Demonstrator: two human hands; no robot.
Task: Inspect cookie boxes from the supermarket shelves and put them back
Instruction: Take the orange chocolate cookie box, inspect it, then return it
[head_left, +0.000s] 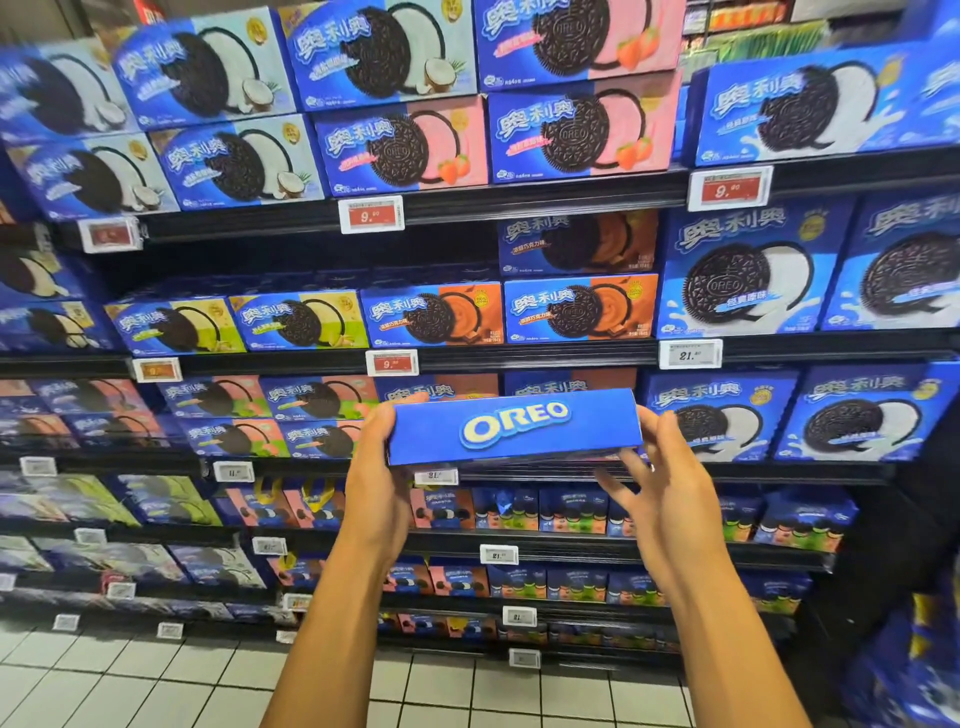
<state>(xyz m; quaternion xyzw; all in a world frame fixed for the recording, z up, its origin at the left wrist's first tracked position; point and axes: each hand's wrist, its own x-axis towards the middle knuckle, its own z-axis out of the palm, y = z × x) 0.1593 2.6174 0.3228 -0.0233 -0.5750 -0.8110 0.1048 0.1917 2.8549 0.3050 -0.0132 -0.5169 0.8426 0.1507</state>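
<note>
Because the box (514, 427) is carried only at its two short ends, held out in the air in front of the shelves (519, 358) with its narrow logo face turned up toward the camera, the likeliest slip is at the right end: the right hand (670, 478) meets it with fingers spread and loosely bent, some reaching under the lower edge, so the hold there looks light, and if the box is turned further it may tip off that side and drop to the floor (156, 686). The left hand (382, 457) grasps more firmly, thumb over the top edge and palm against the end, fingers hidden behind the box. A second risk comes with the return: the box sits just in front of the row of boxes with orange fronts (441, 387), whose tops show right behind it, and the gap it belongs in is covered by the box itself, so a blind push could knock those neighbours back or askew. The price tag (435, 476) just below the box could be snagged if the box goes in too low.
</note>
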